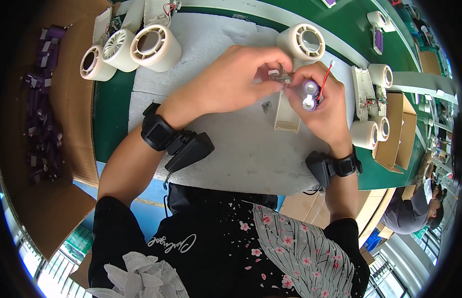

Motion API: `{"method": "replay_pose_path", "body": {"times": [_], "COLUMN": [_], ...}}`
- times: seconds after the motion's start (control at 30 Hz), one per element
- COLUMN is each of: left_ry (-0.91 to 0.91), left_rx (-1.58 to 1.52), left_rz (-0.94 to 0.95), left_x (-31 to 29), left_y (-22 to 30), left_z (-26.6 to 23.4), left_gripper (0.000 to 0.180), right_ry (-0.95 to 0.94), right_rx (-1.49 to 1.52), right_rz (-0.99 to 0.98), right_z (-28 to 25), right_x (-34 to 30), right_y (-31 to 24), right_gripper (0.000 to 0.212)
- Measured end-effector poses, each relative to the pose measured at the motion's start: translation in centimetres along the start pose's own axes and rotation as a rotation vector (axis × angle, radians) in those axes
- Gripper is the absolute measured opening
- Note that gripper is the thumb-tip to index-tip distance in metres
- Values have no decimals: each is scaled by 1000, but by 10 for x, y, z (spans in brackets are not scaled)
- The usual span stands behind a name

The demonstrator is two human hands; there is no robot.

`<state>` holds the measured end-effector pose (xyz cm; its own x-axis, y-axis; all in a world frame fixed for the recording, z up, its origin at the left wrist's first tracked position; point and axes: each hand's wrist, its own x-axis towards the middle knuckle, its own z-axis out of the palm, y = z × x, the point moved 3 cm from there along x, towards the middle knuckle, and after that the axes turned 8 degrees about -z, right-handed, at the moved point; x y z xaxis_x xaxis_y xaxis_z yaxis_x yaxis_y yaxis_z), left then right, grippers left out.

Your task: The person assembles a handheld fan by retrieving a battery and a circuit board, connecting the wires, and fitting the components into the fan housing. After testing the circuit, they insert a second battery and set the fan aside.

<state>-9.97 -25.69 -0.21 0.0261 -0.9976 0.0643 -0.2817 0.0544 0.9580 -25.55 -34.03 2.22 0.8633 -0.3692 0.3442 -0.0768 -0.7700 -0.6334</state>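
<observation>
My left hand (pixel 236 79) is closed, thumb and fingers pinching a small circuit board (pixel 279 76). Held in my right hand (pixel 325 102) is a purple battery pack (pixel 311 95), two cells with their pale ends facing up, and a red wire (pixel 325 79) sticks up beside it. My right fingertips meet the left ones at the board, so its lower part is hidden. Under both hands lies a cream handheld fan; its round head (pixel 300 42) is at the far side and its opened handle shell (pixel 287 119) points toward me.
A white foam sheet (pixel 231 159) covers the green bench. Several fan heads (pixel 155 48) stand at the far left, and more fan parts (pixel 368 94) lie at the right by a small cardboard box (pixel 397 131). A large carton (pixel 82 99) holds purple batteries (pixel 44 109). Another person (pixel 410 213) sits at far right.
</observation>
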Motion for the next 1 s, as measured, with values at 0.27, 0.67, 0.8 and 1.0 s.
{"method": "replay_pose_path", "body": {"times": [0.27, 0.67, 0.8, 1.0], "left_ry": [35, -31, -9, -16], "left_rx": [112, 15, -107, -177], "left_rz": [148, 10, -10, -146], "left_x": [0, -4, -4, -4], "left_y": [0, 4, 2, 1], "left_z": [-1, 2, 9, 7], "left_gripper": [25, 16, 16, 20], "right_ry": [21, -47, -15, 72], "right_rx": [79, 33, 44, 106], "right_rz": [72, -80, -83, -54], "right_z": [-2, -4, -4, -12], "right_x": [1, 1, 2, 1], "right_y": [0, -2, -4, -2], "right_gripper": [24, 25, 20, 22]}}
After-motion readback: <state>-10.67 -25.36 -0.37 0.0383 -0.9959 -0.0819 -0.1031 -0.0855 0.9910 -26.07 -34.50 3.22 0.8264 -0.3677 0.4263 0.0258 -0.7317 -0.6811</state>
